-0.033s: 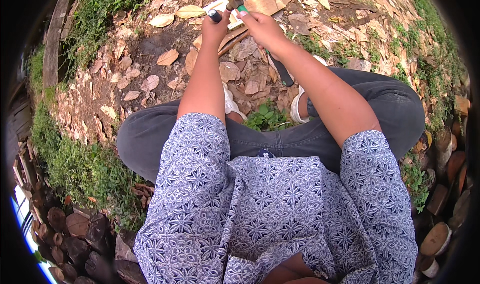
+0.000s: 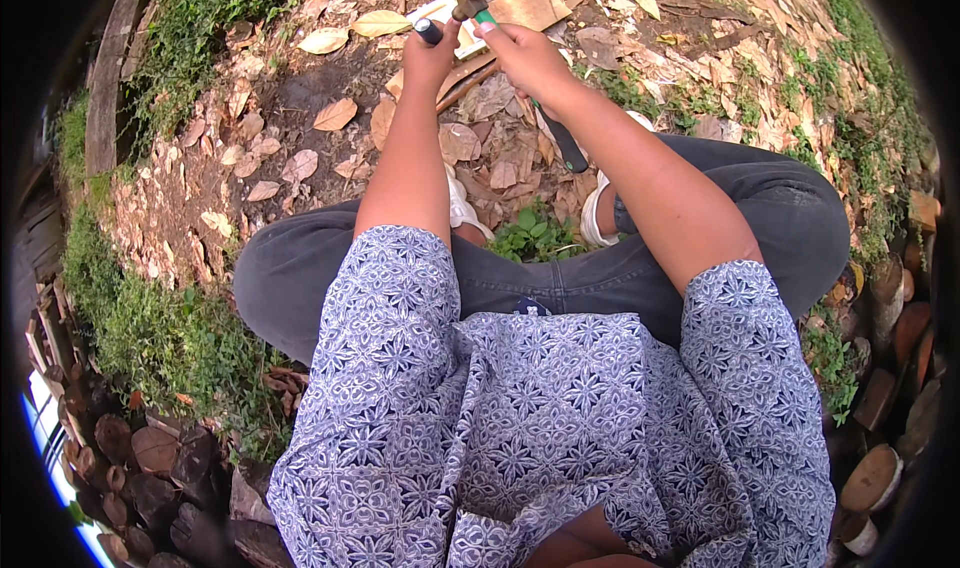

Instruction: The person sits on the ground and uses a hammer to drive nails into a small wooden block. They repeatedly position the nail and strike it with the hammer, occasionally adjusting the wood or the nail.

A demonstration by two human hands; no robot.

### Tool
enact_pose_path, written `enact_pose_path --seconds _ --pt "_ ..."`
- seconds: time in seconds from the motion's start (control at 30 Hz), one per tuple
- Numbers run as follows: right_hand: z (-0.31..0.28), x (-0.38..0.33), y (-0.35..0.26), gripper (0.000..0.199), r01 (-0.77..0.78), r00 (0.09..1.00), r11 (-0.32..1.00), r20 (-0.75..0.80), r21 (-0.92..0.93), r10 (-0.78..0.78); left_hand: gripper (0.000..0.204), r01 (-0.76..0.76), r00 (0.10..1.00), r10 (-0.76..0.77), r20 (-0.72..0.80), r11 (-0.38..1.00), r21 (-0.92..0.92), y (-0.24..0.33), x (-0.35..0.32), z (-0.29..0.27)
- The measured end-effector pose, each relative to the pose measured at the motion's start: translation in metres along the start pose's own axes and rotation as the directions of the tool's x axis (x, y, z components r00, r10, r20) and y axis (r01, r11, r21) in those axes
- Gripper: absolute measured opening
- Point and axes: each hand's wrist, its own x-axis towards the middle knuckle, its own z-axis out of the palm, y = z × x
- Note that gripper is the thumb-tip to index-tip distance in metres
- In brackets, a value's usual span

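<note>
My right hand [image 2: 530, 60] is wrapped round the handle of a hammer [image 2: 562, 138]. Its grip is black and green, and its end slants back toward my right foot. The dark hammer head is just beyond my thumbs, above some flat pale wood pieces [image 2: 532, 6]. Close beside it, my left hand [image 2: 430, 64] is closed round a black-handled tool [image 2: 428, 32] with a pale, rounded end. The rest of that tool is hidden by my fingers, so its kind cannot be made out.
Dry leaves [image 2: 335, 115] cover the soil around my crossed legs [image 2: 740, 183]. Thin wood strips [image 2: 468, 86] lie below my hands. A weathered beam [image 2: 108, 88] runs along the far left. Stacked logs [image 2: 155, 450] stand at lower left, more cut logs [image 2: 872, 478] at lower right.
</note>
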Motion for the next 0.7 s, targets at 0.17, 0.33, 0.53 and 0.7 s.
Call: enact_pose_path --seconds 0.17,0.33,0.53,0.7 --pt "0.002 -0.004 -0.001 0.052 0.015 0.999 0.999 -0.028 -0.047 -0.017 0.036 -0.003 1.0 0.005 0.028 0.998 -0.057 0.004 -0.004 -0.002" --pt "0.005 -0.022 -0.027 0.042 0.096 0.995 0.977 -0.002 -0.189 -0.098 0.034 0.025 0.998 -0.018 0.066 0.993 -0.119 -0.004 -0.001 -0.008" --pt "0.005 -0.042 -0.105 0.045 0.461 0.884 0.881 -0.034 -0.104 -0.466 0.04 0.017 0.999 -0.013 0.039 0.996 -0.089 -0.001 0.001 -0.004" --pt "0.014 -0.071 -0.139 0.044 0.592 0.804 0.805 -0.041 -0.049 -0.593 0.029 0.025 0.999 -0.02 0.039 0.991 -0.134 -0.014 0.003 -0.002"
